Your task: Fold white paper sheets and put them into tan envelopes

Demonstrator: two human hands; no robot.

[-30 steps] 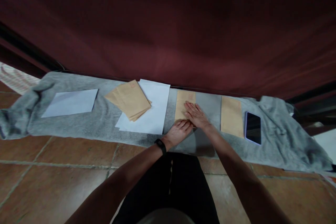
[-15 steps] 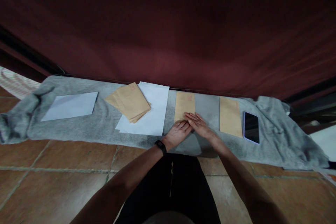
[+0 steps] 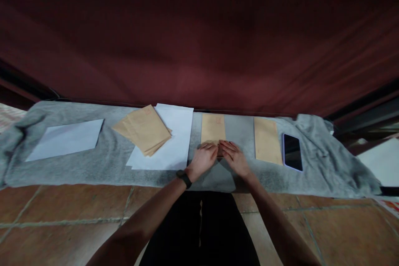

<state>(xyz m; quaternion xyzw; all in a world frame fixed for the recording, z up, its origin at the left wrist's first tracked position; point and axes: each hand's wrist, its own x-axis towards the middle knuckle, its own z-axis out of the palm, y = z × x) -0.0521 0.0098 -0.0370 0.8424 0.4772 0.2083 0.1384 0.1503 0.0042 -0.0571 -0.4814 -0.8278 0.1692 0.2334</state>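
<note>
A tan paper envelope (image 3: 212,128) with red print near its far right corner lies lengthwise in front of me on a grey cloth (image 3: 77,170). At its near end, my left hand (image 3: 202,159) bends its fingers together over the left part of the edge. Beside it, my right hand (image 3: 236,160) has its fingers close together on the right part of the same edge. The fingertips of both hands almost meet. My thumbs and the envelope's near edge are mostly hidden. A dark band (image 3: 184,178) circles my left wrist.
Left of my hands, several tan envelopes (image 3: 148,129) lie fanned on white paper sheets (image 3: 177,145). Another white sheet (image 3: 67,139) is farther left. To the right lie a single tan envelope (image 3: 267,141) and a phone (image 3: 292,152). A dark red upright surface (image 3: 199,70) stands behind the cloth.
My hands, which overlapped on the envelope's near part, have moved apart and sit side by side at its near edge. The whole view has shifted slightly.
</note>
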